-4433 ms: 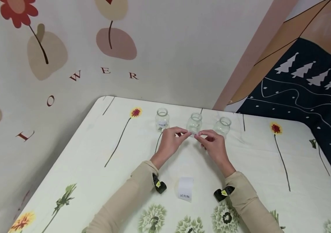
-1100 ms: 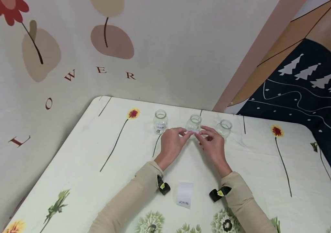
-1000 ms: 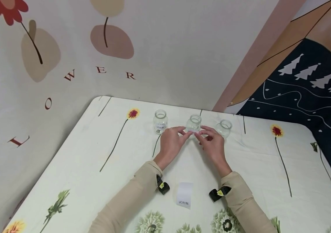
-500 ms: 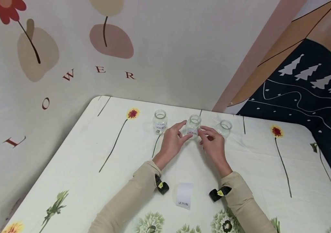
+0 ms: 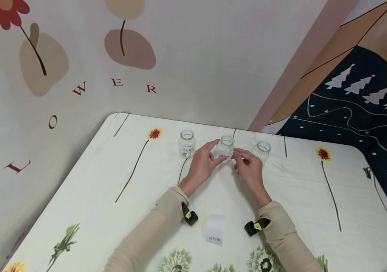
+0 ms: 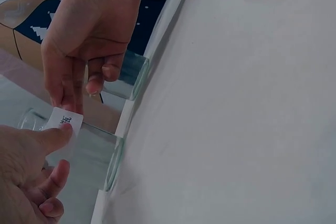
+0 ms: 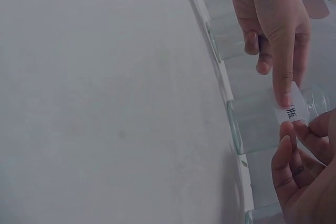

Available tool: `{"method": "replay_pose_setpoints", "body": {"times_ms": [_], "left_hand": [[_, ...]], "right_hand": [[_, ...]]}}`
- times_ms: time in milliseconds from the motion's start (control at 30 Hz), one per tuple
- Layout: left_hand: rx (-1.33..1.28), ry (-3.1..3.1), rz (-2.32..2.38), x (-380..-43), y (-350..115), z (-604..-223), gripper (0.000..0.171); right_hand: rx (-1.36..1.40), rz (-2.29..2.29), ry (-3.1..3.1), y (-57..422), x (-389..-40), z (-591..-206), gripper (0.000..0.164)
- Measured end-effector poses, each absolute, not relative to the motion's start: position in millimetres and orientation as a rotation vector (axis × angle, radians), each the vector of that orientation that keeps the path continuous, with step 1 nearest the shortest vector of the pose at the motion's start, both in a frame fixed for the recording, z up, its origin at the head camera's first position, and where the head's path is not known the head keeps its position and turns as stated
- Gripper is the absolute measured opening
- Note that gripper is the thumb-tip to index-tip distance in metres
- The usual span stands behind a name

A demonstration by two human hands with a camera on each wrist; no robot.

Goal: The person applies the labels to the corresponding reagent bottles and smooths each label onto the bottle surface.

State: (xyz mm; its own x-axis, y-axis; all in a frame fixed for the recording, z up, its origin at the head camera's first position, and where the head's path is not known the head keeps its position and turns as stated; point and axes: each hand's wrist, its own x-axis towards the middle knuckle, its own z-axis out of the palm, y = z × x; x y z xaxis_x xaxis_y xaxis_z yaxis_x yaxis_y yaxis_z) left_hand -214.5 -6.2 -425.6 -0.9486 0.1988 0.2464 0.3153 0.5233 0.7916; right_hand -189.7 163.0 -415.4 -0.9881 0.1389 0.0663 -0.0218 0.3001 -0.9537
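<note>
Risks, as judged: a crease or skew in the label (image 5: 225, 155), caused by the right hand (image 5: 250, 169) drawing one end unevenly while the left hand (image 5: 202, 165) presses; a lifted edge, caused by the paper clinging to a fingertip, if its back is sticky; a turn or tip of the middle jar (image 5: 226, 147), caused by a slack left hold on smooth glass; a knock to the right jar (image 5: 262, 151), caused by the right hand's fingers, which lie near it.

Label: one, white, dark characters; at the front of the middle jar, centre of the head view. Lies between the hands, under the left thumb (image 6: 55, 137), its right end at the right fingertips. Full contact with the glass: cannot tell.

Middle jar: one, clear glass, lidless, upright on the counter (image 5: 299, 189); between the two hands.

Left hand: holds the middle jar, thumb on the label, index finger by the neck. Right hand: thumb and finger pinch the label's right end. The hands are apart from each other.

Also present: left jar (image 5: 187, 141), clear, labelled, left of centre; right jar, clear, right of centre; paper slip (image 5: 215, 226), white, characters along its lower edge, lower centre.
</note>
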Motion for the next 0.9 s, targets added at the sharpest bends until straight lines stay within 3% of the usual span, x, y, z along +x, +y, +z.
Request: {"method": "replay_pose_setpoints", "body": {"times_ms": [900], "left_hand": [[-0.604,-2.723,-1.345,-217.0,-6.7,-420.4,0.061]], "right_hand": [[-0.089,1.721,-2.379,164.7,-192.7,-426.8,0.023]]}}
